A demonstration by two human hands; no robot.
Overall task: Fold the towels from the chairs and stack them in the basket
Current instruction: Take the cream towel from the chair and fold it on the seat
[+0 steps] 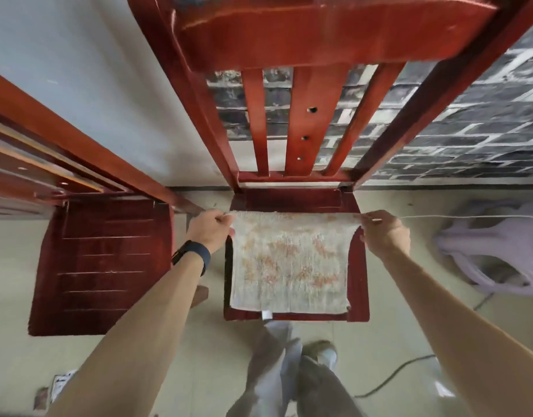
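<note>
**Towel Stretching Over the Chair Seat**

Pinching the far-left corner of the patterned towel (pixel 292 263) with the left hand (pixel 209 231), fingers curled on the hem. Pinching the far-right corner likewise with the right hand (pixel 385 233). Holding the cloth taut over the red chair seat (pixel 359 266), its near edge and label lying at the seat's front. Likely risking a crooked fold through one pinch slipping or unequal pulling. Also risking a snag on the seat front during lifting. Leaving the lilac plastic shape (pixel 499 251) at right unidentified, perhaps the basket.
</note>
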